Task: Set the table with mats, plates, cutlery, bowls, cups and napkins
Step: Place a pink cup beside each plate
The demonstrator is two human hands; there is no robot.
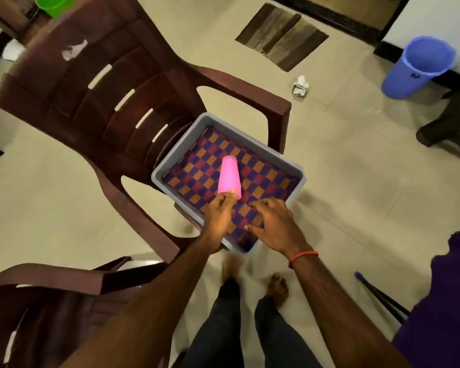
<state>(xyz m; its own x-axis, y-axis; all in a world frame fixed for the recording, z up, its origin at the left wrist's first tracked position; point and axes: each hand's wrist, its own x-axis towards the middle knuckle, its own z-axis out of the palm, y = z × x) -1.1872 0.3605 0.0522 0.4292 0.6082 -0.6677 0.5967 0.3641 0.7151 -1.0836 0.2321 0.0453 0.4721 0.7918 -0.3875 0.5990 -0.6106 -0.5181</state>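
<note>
The left hand grips the pink cup by its rim, over the checked mat in the grey tub on the chair. The right hand lies open, fingers spread on the mat. Lift the cup straight up and hold it tight so it does not slip

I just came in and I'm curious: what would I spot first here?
The bright pink cup, pinched by the left hand over a checked mat in a grey tray on the brown chair. The right hand rests on the mat. A blue bin stands on the floor, far right.
</note>
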